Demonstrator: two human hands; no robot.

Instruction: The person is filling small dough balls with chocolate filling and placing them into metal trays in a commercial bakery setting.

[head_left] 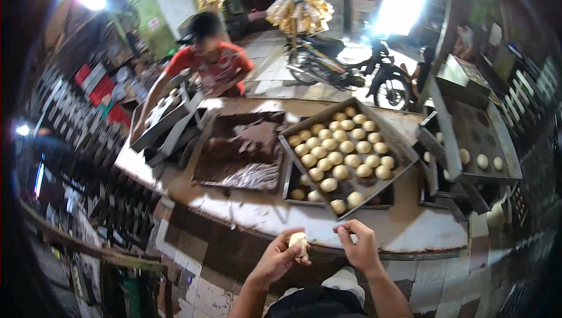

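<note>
My left hand is closed around a pale dough ball, held just in front of the table edge. To its right, my right hand is raised with thumb and fingertips pinched together; anything between them is too small to make out. Just beyond my hands, a metal tray carries rows of round dough balls. It sits at an angle on another tray, where more balls show. Left of it lies a square pan of dark brown, crumbly or pasty filling.
Across the table, a person in a red shirt reaches toward stacked trays at the left. More stacked trays stand at the right, the top one holding a few balls. Beyond are a motorcycle and hanging snack packets.
</note>
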